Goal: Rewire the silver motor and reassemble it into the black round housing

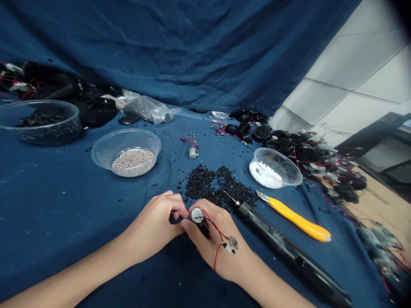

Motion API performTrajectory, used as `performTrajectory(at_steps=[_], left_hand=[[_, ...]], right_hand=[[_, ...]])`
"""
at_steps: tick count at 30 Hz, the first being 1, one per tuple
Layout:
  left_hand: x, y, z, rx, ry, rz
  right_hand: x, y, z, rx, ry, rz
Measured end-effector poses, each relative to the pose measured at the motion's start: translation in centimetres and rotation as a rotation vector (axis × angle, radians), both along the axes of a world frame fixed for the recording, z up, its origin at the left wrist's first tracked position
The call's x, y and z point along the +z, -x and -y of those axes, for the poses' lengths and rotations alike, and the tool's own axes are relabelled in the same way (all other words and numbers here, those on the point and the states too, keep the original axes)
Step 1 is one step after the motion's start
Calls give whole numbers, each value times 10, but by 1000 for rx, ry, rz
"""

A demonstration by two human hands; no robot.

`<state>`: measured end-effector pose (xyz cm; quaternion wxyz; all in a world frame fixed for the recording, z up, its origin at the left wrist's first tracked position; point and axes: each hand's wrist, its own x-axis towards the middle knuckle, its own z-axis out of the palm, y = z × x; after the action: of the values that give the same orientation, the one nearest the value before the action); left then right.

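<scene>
My right hand (221, 239) is closed around a small motor (197, 215), its round white end facing up. Red and black wires run from the motor over the back of that hand to a small metal disc (233, 242) and a white connector piece (228, 248). Pressed up against it, my left hand (163, 216) pinches a small black plastic part (175, 217), mostly hidden by the fingers. Whether this part touches the motor I cannot tell. Just beyond both hands lies a spread of tiny black screws or pellets (205, 184), too small to name surely.
To the right lie a black electric screwdriver (282, 244) and a yellow utility knife (298, 218), blade exposed. Clear bowls hold metal bits (133, 162), white pieces (266, 174) and black pieces (41, 122). Another wired motor (193, 153) lies ahead. Wired parts (308, 154) are heaped at right.
</scene>
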<state>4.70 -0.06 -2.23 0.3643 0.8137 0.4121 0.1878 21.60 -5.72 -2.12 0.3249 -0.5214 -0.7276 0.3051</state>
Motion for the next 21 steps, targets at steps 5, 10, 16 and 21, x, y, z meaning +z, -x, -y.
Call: performTrajectory(at_steps=[5, 10, 16, 21], left_hand=[[2, -1, 1, 17, 27, -10], [0, -1, 1, 19, 7, -6], [-1, -1, 1, 19, 9, -4], [1, -1, 1, 18, -8, -3]], right_hand=[[-3, 2, -1, -65, 19, 33], [-3, 4, -2, -89, -11, 87], [0, 5, -3, -128, -29, 41], [-2, 4, -3, -143, -32, 23]])
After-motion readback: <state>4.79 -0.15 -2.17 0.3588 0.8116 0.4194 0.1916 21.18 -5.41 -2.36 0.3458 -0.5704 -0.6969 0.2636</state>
